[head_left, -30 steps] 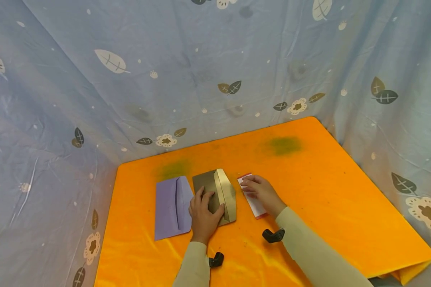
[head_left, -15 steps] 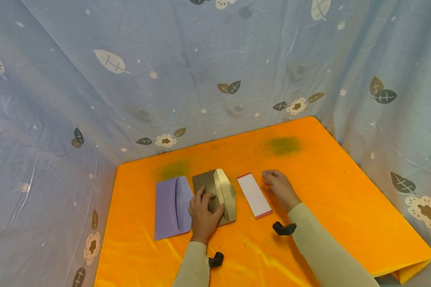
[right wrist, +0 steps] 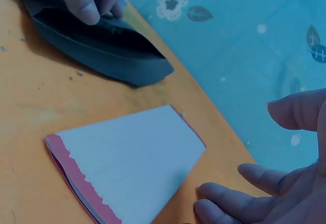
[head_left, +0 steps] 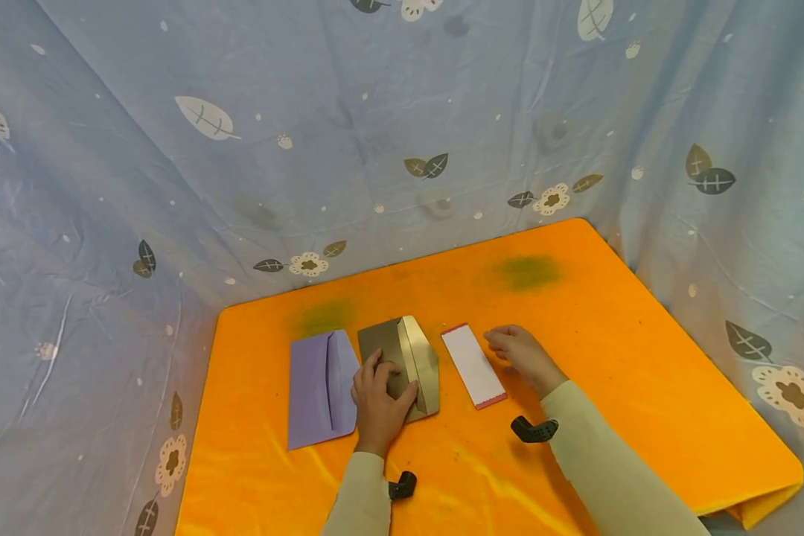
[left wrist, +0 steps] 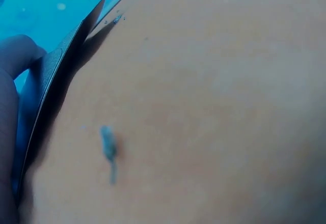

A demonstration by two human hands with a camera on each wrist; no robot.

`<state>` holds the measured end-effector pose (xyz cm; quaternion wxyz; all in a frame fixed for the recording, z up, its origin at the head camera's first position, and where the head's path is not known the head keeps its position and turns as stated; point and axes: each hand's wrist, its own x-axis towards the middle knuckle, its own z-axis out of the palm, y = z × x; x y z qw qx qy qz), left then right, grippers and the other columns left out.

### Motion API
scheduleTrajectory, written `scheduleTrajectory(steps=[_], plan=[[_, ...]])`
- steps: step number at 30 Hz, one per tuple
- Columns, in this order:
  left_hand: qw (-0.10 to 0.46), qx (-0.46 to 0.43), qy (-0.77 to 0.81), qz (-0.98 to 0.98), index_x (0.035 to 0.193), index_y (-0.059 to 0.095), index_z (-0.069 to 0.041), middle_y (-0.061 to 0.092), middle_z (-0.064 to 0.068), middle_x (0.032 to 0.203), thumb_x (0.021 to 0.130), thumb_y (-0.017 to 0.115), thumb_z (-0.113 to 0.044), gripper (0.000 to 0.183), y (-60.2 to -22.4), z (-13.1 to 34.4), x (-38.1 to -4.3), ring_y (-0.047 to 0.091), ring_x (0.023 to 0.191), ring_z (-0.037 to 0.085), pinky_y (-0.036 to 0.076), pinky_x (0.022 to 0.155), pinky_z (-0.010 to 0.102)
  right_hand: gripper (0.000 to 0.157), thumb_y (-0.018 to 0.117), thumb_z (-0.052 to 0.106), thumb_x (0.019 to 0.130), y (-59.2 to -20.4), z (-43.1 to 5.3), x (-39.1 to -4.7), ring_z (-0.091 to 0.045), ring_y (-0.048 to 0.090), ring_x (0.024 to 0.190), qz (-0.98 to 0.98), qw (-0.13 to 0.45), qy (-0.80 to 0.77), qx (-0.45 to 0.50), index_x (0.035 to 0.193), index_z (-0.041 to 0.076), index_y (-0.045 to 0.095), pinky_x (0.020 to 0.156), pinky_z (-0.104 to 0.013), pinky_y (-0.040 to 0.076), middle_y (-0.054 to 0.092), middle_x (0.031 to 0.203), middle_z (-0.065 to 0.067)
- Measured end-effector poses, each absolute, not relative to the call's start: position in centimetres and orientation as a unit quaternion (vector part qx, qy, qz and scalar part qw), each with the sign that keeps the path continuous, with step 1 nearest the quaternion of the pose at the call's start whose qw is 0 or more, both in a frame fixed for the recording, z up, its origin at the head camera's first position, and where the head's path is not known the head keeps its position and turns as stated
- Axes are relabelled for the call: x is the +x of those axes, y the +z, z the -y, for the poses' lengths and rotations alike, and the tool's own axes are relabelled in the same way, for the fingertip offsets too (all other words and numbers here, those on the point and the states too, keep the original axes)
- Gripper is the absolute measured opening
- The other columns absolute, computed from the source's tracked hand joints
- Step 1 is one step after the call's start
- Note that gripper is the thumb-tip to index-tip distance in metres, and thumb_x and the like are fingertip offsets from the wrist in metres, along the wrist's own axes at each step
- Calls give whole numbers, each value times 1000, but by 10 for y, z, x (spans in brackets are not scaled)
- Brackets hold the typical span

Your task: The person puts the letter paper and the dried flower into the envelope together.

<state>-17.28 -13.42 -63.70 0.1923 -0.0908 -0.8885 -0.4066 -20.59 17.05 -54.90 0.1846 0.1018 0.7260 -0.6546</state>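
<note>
A gold envelope lies with its flap folded back to the right. My left hand rests on it with fingers spread and the thumb near the flap crease. The envelope's mouth gapes dark in the right wrist view, with the left thumb beside it. To the right is a white card with red scalloped ends, lying flat; its layered edge shows in the right wrist view. My right hand hovers just right of the card, apart from it, fingers relaxed and holding nothing.
A purple envelope lies left of the gold one, flap also folded back. All rest on a table with an orange cloth. Blue patterned curtains enclose the back and sides. A black wrist device sits on the right sleeve.
My right hand has withdrawn to the right from over the white card, uncovering it, and has stayed nearly still since. The left hand and both envelopes have not moved.
</note>
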Motion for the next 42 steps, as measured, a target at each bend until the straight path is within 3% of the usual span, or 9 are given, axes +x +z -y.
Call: scheduleTrajectory(steps=[5, 9, 14, 18, 23, 31, 34, 39, 42], plan=[[191, -92, -410, 887, 107, 67, -16, 46, 18, 164, 92, 88, -32, 31, -637, 135, -172, 38, 144, 46, 25, 110, 71, 59, 60, 36, 113, -550, -167, -205, -46, 47, 141, -726, 190, -651, 115, 152, -5, 45, 106, -54, 44, 50, 153, -29], [194, -90, -408, 888, 105, 66, -15, 47, 18, 163, 91, 89, -32, 32, -638, 135, -173, 38, 143, 46, 25, 110, 71, 57, 62, 35, 112, -551, -164, -204, -44, 51, 138, -720, 193, -655, 120, 151, -4, 47, 110, -55, 44, 53, 151, -28], [197, -89, -405, 888, 105, 65, -14, 47, 16, 163, 91, 89, -33, 34, -640, 136, -173, 39, 143, 45, 27, 107, 69, 60, 62, 34, 112, -549, -159, -204, -48, 52, 137, -706, 198, -671, 112, 151, -7, 44, 111, -57, 45, 47, 153, -31], [201, -90, -401, 889, 105, 64, -15, 47, 16, 163, 91, 90, -33, 35, -642, 136, -174, 40, 141, 45, 29, 104, 68, 59, 63, 33, 112, -550, -155, -203, -47, 57, 129, -702, 201, -675, 105, 149, -8, 44, 107, -54, 48, 44, 151, -31], [205, -93, -398, 889, 106, 63, -15, 48, 17, 162, 90, 90, -33, 36, -643, 136, -174, 41, 140, 45, 30, 103, 67, 55, 64, 33, 111, -554, -150, -203, -39, 63, 114, -708, 200, -671, 95, 144, -8, 51, 98, -46, 51, 55, 139, -27], [192, -84, -402, 891, 106, 62, -15, 47, 16, 163, 91, 89, -34, 36, -642, 136, -174, 39, 142, 45, 29, 106, 67, 58, 68, 34, 109, -556, -141, -202, -43, 61, 125, -706, 216, -666, 106, 146, -6, 49, 96, -52, 57, 56, 143, -27], [184, -79, -404, 893, 106, 62, -16, 46, 15, 164, 92, 89, -33, 35, -641, 137, -175, 39, 143, 44, 29, 107, 65, 58, 69, 29, 108, -557, -138, -202, -40, 65, 116, -713, 217, -658, 113, 149, -6, 47, 88, -49, 60, 59, 139, -27], [178, -76, -411, 891, 106, 62, -16, 46, 15, 164, 92, 89, -32, 34, -639, 137, -175, 38, 145, 43, 27, 109, 66, 43, 69, 16, 108, -569, -134, -204, -30, 70, 94, -733, 205, -638, 117, 141, -8, 56, 78, -40, 61, 68, 121, -20], [185, -80, -410, 889, 106, 62, -15, 47, 16, 163, 91, 90, -31, 35, -637, 136, -174, 38, 144, 44, 27, 109, 67, 32, 69, 13, 107, -572, -131, -202, -29, 68, 90, -746, 197, -624, 118, 130, -8, 63, 77, -39, 60, 69, 113, -18]])
